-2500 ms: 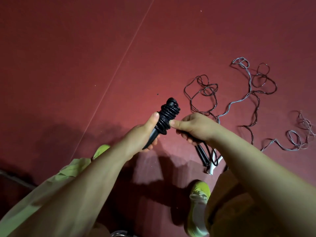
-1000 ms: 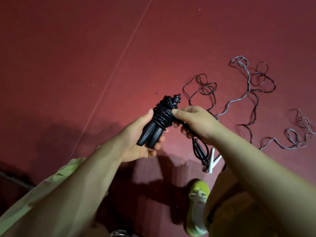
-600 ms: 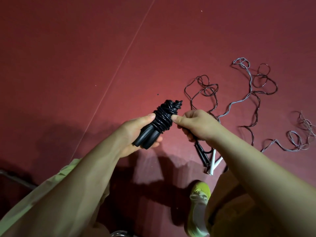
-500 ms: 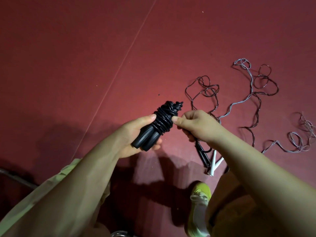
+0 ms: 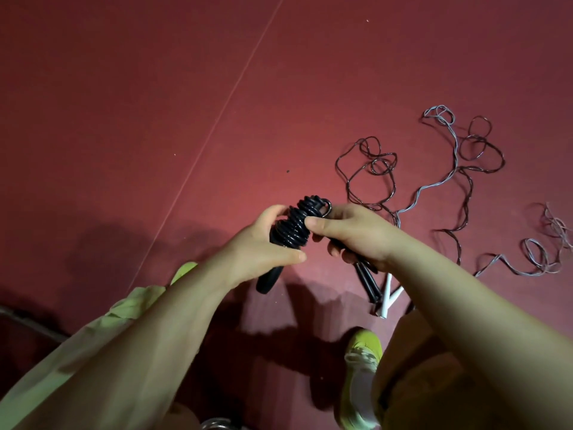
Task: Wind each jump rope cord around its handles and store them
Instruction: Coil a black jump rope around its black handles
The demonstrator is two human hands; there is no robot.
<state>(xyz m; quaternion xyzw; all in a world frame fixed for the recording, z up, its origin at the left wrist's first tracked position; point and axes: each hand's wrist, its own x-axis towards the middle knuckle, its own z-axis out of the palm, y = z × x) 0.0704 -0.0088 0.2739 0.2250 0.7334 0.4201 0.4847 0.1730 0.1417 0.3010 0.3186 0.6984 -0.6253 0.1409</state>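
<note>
A black jump rope (image 5: pixel 293 226) is held in front of me, its cord coiled tightly around its two black handles. My left hand (image 5: pixel 260 249) grips the handles below the coil, thumb across them. My right hand (image 5: pixel 353 232) pinches the cord's last loop at the top right of the coil. On the red floor to the right lie two loose ropes: a dark thin cord (image 5: pixel 369 169) with black handles (image 5: pixel 369 285), and a pale grey cord (image 5: pixel 449 178) with white handles (image 5: pixel 389 301).
The red floor (image 5: pixel 155 103) stretches out ahead, crossed by a thin pale diagonal line. My yellow-green shoes (image 5: pixel 361 367) stand below the hands. Another tangle of grey cord (image 5: pixel 555 240) lies at the far right edge.
The wound black rope has turned in my left hand, which now wraps more over the coil's lower part. My right hand has moved in against the coil's top, holding a small loop.
</note>
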